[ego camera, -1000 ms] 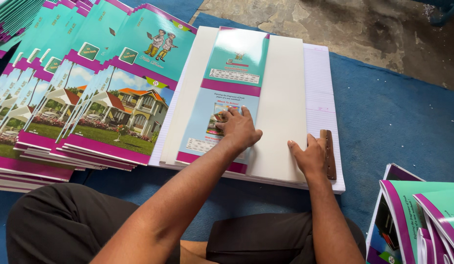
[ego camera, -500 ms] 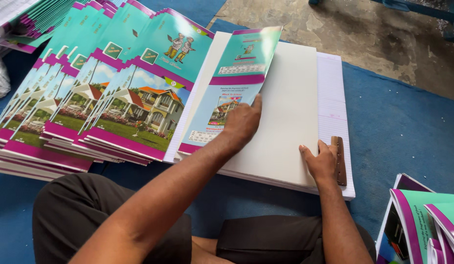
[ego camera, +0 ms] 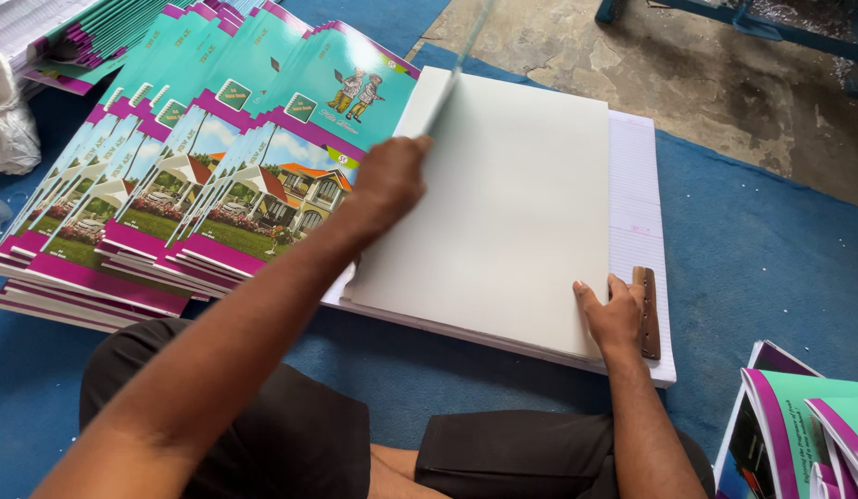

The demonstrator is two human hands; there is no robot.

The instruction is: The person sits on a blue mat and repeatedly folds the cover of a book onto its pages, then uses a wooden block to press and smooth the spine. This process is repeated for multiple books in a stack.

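White card sheets [ego camera: 512, 212] sit stacked on ruled paper [ego camera: 637, 185], atop a blue mat [ego camera: 771, 259] over concrete floor [ego camera: 632, 55]. Left hand [ego camera: 387, 185] pinches a lifted cover [ego camera: 456, 69] edge-on; right hand [ego camera: 615, 314] lies flat beside a wooden ruler [ego camera: 647, 312]. Printed booklets [ego camera: 198, 176] fan leftward.

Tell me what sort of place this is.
Probably a small bookbinding or notebook workshop, worked on the floor: fanned stacks of printed covers, a pile of ruled paper sheets, and a blue mat over bare concrete.

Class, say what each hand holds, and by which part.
Left hand lifts a cover sheet by its lower edge. Right hand only presses the white stack.
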